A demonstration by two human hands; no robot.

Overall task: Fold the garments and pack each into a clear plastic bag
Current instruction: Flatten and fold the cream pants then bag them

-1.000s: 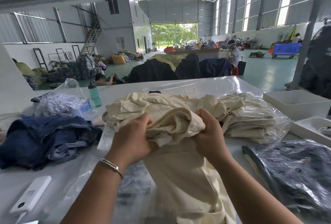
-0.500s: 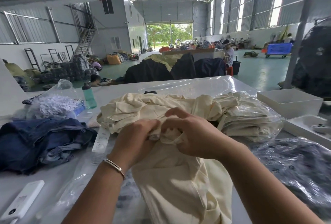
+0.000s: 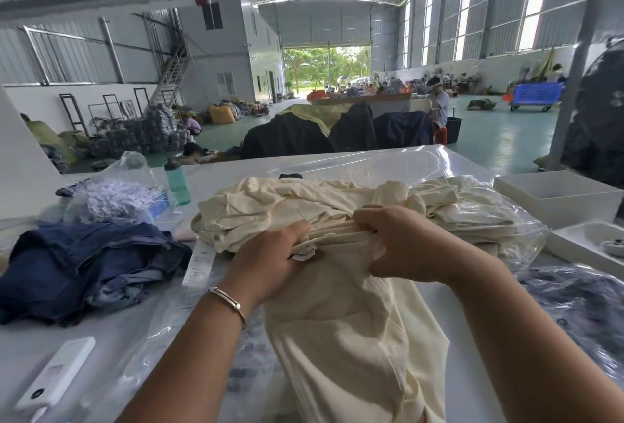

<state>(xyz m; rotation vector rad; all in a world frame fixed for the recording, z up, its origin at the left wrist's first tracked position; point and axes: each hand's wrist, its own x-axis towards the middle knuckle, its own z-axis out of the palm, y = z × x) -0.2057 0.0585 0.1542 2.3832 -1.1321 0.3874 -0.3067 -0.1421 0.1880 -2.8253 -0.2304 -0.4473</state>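
A cream garment point(image 3: 344, 338) hangs from both my hands down toward the table's near edge. My left hand point(image 3: 266, 264) grips its bunched top edge on the left, by a small white label. My right hand point(image 3: 405, 243) grips the same edge on the right, fingers curled into the cloth. Behind the hands lies a heap of cream garments point(image 3: 270, 209). To its right sit cream garments in a clear plastic bag point(image 3: 479, 216). Flat clear plastic bags point(image 3: 358, 166) lie at the far side of the white table point(image 3: 27, 348).
A pile of dark blue denim garments point(image 3: 87, 264) lies at the left. A teal bottle point(image 3: 177, 182) and a bag of paper tags point(image 3: 111, 193) stand behind it. A white device point(image 3: 55, 378) lies near left. White boxes point(image 3: 557, 196) and bagged dark garments point(image 3: 580, 307) are at the right.
My hands came close together on the garment's top, then spread slightly apart again, now gathering the bunched edge lower. The view shifted a little.
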